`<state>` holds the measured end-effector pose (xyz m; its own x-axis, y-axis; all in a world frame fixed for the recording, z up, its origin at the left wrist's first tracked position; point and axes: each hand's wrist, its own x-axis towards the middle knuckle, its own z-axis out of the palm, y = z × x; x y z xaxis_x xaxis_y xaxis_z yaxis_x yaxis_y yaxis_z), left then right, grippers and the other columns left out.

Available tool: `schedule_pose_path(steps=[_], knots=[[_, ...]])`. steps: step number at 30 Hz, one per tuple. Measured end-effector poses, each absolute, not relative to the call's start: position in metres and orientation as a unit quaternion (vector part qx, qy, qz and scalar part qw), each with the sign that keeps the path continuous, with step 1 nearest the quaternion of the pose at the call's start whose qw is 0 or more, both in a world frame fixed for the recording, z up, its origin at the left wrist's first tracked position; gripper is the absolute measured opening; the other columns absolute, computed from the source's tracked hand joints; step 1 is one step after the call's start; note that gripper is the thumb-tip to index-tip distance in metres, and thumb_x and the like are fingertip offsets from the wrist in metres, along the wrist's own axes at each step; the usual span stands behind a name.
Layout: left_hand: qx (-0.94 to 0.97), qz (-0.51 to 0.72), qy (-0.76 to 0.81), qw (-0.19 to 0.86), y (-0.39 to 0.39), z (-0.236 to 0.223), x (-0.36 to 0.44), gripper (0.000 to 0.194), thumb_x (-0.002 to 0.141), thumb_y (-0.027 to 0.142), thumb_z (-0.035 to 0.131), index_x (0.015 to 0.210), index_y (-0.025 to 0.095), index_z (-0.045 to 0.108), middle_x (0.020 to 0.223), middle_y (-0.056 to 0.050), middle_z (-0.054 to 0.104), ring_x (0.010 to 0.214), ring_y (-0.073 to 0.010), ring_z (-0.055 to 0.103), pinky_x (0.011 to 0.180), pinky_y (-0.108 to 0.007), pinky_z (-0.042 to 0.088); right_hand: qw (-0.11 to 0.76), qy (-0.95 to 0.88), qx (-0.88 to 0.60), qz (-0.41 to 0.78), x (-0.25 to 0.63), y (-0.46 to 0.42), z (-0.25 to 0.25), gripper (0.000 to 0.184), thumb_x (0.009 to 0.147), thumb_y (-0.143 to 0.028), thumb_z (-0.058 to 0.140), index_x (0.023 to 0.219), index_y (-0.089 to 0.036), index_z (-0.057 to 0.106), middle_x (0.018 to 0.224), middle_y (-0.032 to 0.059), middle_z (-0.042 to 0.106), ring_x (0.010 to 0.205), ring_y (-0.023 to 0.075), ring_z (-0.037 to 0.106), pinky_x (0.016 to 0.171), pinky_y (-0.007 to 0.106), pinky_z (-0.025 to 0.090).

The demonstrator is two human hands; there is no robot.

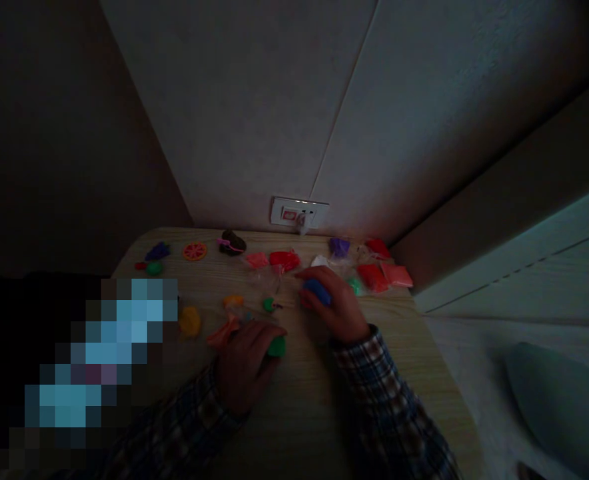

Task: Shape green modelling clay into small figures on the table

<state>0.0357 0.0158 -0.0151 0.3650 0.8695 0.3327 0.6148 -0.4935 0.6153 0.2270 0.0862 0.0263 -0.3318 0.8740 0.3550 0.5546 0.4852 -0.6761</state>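
Low over the table, my left hand point(247, 360) is curled round a green lump point(277, 346) that looks like modelling clay. Farther right, my right hand point(338, 303) grips a blue lump point(317, 291), also clay-like, with a bit of red showing beneath it. Just beyond my left hand lie a small green piece point(268, 305), an orange piece point(233, 301) and a peach-coloured strip point(223, 331). A yellow-orange lump point(190, 322) rests to the left. The picture is dim, so fine detail on the lumps is hard to make out.
Along the table's point(294, 413) back edge lie red packets point(373, 277), a purple packet point(339, 247), a dark lump point(232, 243), an orange-and-red disc point(194, 251) and purple grape-like shapes point(158, 251). Behind stands a wall with a socket point(299, 213). A pixelated patch covers the left.
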Motion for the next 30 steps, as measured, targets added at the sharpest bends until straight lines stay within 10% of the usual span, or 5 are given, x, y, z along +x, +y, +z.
schedule_pose_path(steps=[6,22,26,30], knots=[[0.798,0.325,0.461,0.214,0.014,-0.007,0.034,0.036,0.073,0.023,0.063,0.110,0.022,0.059,0.108,-0.007,0.066,0.101,-0.0260,0.060,0.089,-0.038,0.046,0.348,-0.656,-0.669,-0.001,0.271,0.095,0.013,0.018,0.083,-0.023,0.054,0.098,-0.016,0.061,0.103,0.0155,0.058,0.105,0.0340,0.051,0.091,0.053,0.041],[0.760,0.433,0.443,0.198,0.013,0.012,0.032,0.024,0.082,0.020,0.059,0.106,0.021,0.058,0.105,-0.007,0.063,0.101,-0.0227,0.057,0.090,-0.038,0.046,0.338,-0.633,-0.695,0.038,0.277,0.095,0.018,0.024,0.075,-0.014,0.048,0.094,-0.014,0.062,0.092,0.0119,0.065,0.086,0.0262,0.061,0.078,0.043,0.049],[0.739,0.448,0.446,0.231,0.013,0.014,0.031,0.023,0.082,0.019,0.059,0.105,0.022,0.059,0.103,-0.006,0.064,0.097,-0.0226,0.059,0.087,-0.039,0.047,0.550,-0.555,-0.574,0.244,0.265,0.089,0.036,0.017,0.081,-0.030,0.054,0.092,-0.021,0.062,0.094,0.0056,0.066,0.087,0.0213,0.061,0.073,0.035,0.051],[0.698,0.471,0.445,0.307,0.016,0.020,0.028,0.025,0.079,0.018,0.063,0.104,0.022,0.060,0.096,-0.004,0.066,0.073,-0.0160,0.062,0.074,-0.033,0.051,0.559,-0.505,-0.445,0.484,0.233,0.078,0.040,0.022,0.082,-0.038,0.062,0.098,-0.024,0.061,0.092,0.0023,0.064,0.078,0.0167,0.061,0.066,0.029,0.050]])
